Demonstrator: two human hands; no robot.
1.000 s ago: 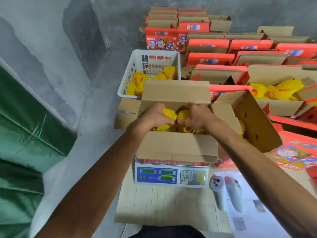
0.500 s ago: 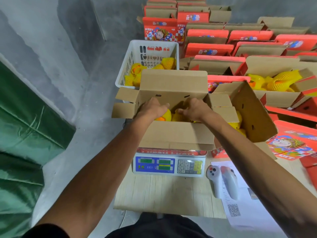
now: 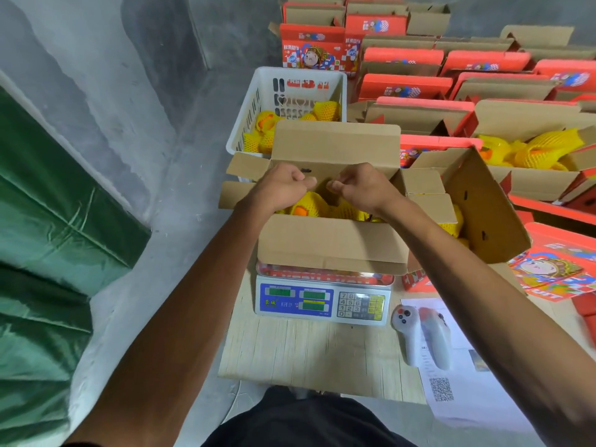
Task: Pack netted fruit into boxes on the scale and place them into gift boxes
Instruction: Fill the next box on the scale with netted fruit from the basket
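An open cardboard box [image 3: 332, 243] stands on the blue-and-white scale [image 3: 322, 303]. Fruit in yellow foam nets [image 3: 306, 206] lies inside it. My left hand [image 3: 283, 187] and my right hand [image 3: 361, 185] hover side by side just above the fruit, fingers curled shut, with nothing visibly held. A white basket [image 3: 258, 101] with more netted fruit stands behind the box. To the right, another open carton [image 3: 529, 185] holds netted fruit [image 3: 532, 150].
Rows of red gift boxes [image 3: 406, 88] with open flaps fill the back and right. The scale sits on a pale wooden table [image 3: 306, 353]. A white handheld device [image 3: 419, 337] and papers with a QR code [image 3: 442, 390] lie right of the scale. A green tarp [image 3: 48, 237] lies left.
Both hands have lifted out of the box, from pressing on the netted fruit to hovering above it with curled fingers. The camera view has shifted slightly.
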